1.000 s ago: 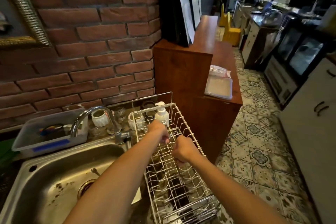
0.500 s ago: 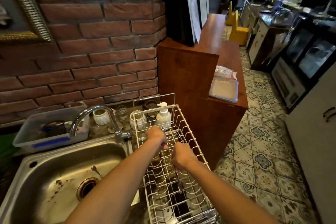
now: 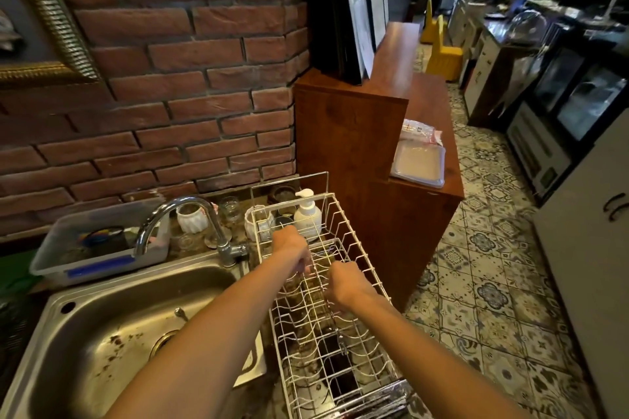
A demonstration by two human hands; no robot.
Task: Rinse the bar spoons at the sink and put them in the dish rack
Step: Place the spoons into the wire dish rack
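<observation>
- Two hands are held over one wire rack (image 3: 357, 258), beside one sink (image 3: 112, 326).
- The left hand (image 3: 292, 248) and right hand (image 3: 345, 286) are curled; whether anything is gripped cannot be told.
- One spoon (image 3: 340, 338) is seen in the rack.

White wire dish rack (image 3: 354, 248) beside the steel sink (image 3: 102, 333); spoons too indistinct to tell

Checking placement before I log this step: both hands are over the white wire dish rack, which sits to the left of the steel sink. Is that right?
Not quite. Both the left hand and the right hand are over the white wire dish rack, but the head view shows the rack to the right of the steel sink, not to its left.
</observation>
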